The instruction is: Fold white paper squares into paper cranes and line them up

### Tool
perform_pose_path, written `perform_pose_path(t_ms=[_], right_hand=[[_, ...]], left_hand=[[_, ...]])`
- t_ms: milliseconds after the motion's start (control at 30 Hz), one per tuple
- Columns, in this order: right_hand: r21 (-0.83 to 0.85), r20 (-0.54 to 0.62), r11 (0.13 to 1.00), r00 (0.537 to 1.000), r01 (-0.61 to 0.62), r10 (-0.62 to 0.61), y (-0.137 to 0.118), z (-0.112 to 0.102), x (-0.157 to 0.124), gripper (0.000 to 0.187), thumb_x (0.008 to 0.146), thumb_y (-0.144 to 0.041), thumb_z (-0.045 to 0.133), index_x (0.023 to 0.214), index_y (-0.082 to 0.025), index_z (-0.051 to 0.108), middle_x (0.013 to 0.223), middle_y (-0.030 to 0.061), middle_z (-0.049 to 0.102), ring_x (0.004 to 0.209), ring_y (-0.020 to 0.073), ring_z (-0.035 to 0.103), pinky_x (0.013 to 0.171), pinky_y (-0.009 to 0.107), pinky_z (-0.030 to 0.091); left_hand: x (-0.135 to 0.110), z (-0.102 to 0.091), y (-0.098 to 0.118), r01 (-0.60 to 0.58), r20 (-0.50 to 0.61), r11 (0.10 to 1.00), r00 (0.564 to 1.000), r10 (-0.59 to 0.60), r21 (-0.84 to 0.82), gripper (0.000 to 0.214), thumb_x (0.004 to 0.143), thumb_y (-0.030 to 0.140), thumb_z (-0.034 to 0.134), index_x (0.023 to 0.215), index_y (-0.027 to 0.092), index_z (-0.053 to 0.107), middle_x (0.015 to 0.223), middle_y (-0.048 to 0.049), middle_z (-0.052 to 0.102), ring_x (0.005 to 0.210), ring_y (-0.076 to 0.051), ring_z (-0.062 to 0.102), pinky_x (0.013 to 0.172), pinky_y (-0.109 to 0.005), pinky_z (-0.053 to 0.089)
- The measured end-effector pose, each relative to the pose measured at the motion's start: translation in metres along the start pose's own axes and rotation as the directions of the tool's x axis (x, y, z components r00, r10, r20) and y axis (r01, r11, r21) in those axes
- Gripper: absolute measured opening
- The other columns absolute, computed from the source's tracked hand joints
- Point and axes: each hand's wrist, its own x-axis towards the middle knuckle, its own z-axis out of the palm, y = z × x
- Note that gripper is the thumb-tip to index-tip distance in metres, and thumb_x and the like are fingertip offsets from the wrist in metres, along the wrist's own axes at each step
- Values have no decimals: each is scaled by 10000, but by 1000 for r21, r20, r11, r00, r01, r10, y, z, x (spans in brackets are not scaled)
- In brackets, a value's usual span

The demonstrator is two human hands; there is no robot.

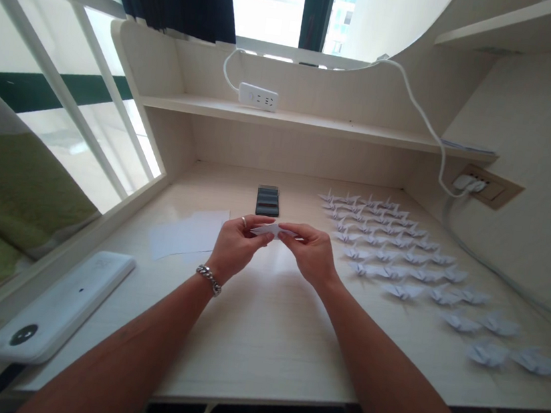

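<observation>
Between my two hands is a small folded piece of white paper (275, 230), held just above the desk. My left hand (239, 242), with a ring and a chain bracelet, pinches its left end between thumb and fingers. The right end is gripped by my right hand (311, 251) in the same way. Fingers cover much of the paper, so its exact fold shape is hard to make out. Left of my left hand lie flat white paper sheets (181, 235). Rows of folded white paper cranes (392, 241) stand on the desk to the right of my right hand.
A dark phone-like object (268, 201) lies beyond my hands. A white power bank (62, 307) with a black cable sits at the left edge. On the back shelf (316, 124) is a white power strip (257, 96), its cord running to a wall socket (491, 187).
</observation>
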Motion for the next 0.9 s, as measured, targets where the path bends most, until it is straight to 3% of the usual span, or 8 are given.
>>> perform_pose_path(t_ms=[367, 533, 900], right_hand=[[153, 68, 984, 994, -93, 84, 2, 0, 4, 149, 671, -280, 796, 795, -203, 767, 789, 33, 753, 730, 174, 670, 712, 304, 520], [171, 134, 964, 974, -205, 183, -1, 0, 3, 206, 636, -304, 809, 777, -170, 745, 699, 27, 716, 643, 150, 624, 620, 282, 492], [202, 150, 928, 947, -312, 286, -6, 1, 1, 273, 582, -356, 824, 737, -151, 732, 660, 24, 697, 619, 151, 635, 633, 310, 550]], left_hand=[[0, 1, -1, -5, 11, 999, 1000, 5, 38, 167, 669, 222, 782, 821, 152, 769, 679, -25, 718, 596, -112, 598, 574, -234, 476], [-1, 2, 1, 30, 61, 999, 998, -32, 33, 185, 668, 256, 789, 801, 133, 749, 634, -25, 690, 592, -121, 597, 571, -243, 476], [0, 2, 2, 129, 114, 989, 986, -120, -74, 213, 633, 272, 805, 767, 126, 726, 670, -35, 702, 601, -125, 610, 591, -259, 506]])
